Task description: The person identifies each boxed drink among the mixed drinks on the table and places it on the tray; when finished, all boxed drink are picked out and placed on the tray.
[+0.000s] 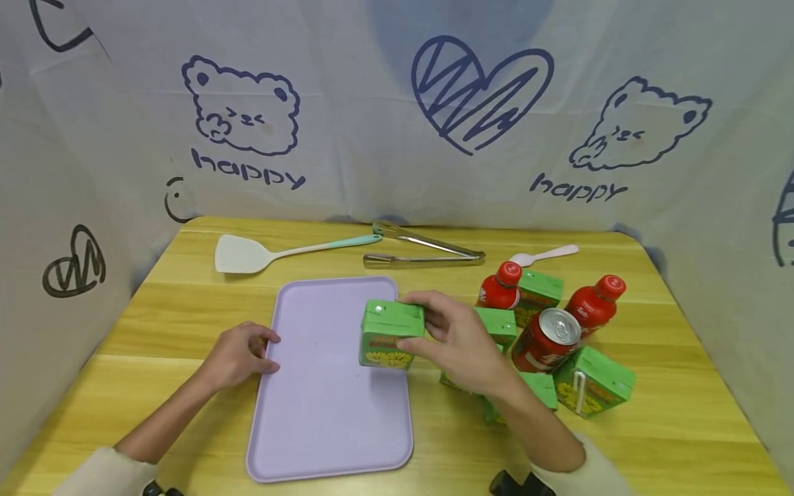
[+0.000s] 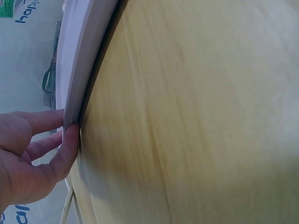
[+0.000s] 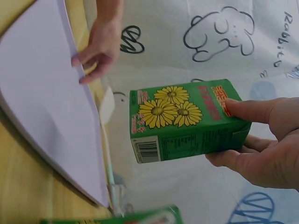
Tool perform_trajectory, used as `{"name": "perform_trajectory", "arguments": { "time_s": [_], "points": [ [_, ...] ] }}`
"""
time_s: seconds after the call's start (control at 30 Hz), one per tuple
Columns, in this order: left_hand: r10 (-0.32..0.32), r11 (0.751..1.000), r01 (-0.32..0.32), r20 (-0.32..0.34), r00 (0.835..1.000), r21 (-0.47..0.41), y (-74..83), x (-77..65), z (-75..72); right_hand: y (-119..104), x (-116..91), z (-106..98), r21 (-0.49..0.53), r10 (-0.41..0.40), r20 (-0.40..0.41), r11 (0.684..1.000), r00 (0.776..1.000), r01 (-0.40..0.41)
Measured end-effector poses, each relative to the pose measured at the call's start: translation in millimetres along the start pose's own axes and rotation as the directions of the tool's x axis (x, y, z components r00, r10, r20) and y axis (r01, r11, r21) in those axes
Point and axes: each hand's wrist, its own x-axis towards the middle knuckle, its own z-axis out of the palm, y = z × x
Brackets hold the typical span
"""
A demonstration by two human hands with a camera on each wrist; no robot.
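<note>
My right hand (image 1: pixel 462 341) grips a green drink carton (image 3: pixel 177 116) printed with yellow flowers. The thumb lies across one face and the fingers press the opposite one. In the head view this carton overlaps the right part of a lilac tray (image 1: pixel 322 413); the right wrist view shows it raised above the table. At the tray's left edge, my left hand (image 1: pixel 238 355) holds the rim between its thumb and fingers, as the left wrist view shows close up. Behind and beneath the right wrist stand more green cartons (image 1: pixel 595 382), partly covered by the hand and forearm.
Right of the tray, two red bottles (image 1: pixel 499 286) and a dark red can (image 1: pixel 546 341) stand among the cartons. Along the back lie a white spatula (image 1: pixel 242 255), metal tongs (image 1: pixel 428 260) and a pink spoon (image 1: pixel 546 255). A printed cloth (image 1: pixel 360 138) hangs behind the table.
</note>
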Motion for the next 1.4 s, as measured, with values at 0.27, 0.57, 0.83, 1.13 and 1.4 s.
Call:
{"name": "perform_trajectory", "arguments": {
  "time_s": [0.27, 0.57, 0.83, 1.13, 1.4],
  "points": [
    [-0.016, 1.0, 0.016, -0.004, 1.0, -0.002, -1.1, -1.6, -1.4, 12, 33, 38, 0.02, 0.021, -0.042, 1.0, 0.999, -0.02],
    [-0.026, 1.0, 0.026, -0.007, 1.0, 0.003, -0.3, -1.1, 0.2, 29, 66, 68, -0.04, 0.014, -0.095, 0.999, 0.995, -0.018],
    [-0.016, 1.0, 0.016, -0.011, 1.0, 0.002, 0.5, 1.7, 0.6, 36, 94, 81, 0.0, 0.04, -0.109, 0.999, 0.993, -0.041],
    [-0.013, 1.0, 0.013, -0.002, 1.0, 0.006, 0.3, 2.4, -0.5, 46, 122, 96, 0.002, 0.04, -0.041, 0.999, 0.998, -0.04],
    [-0.035, 0.999, 0.035, -0.005, 0.999, -0.007, -2.4, -2.4, -3.7, 58, 147, 105, 0.008, 0.051, -0.002, 0.999, 0.999, -0.051]
  ]
}}
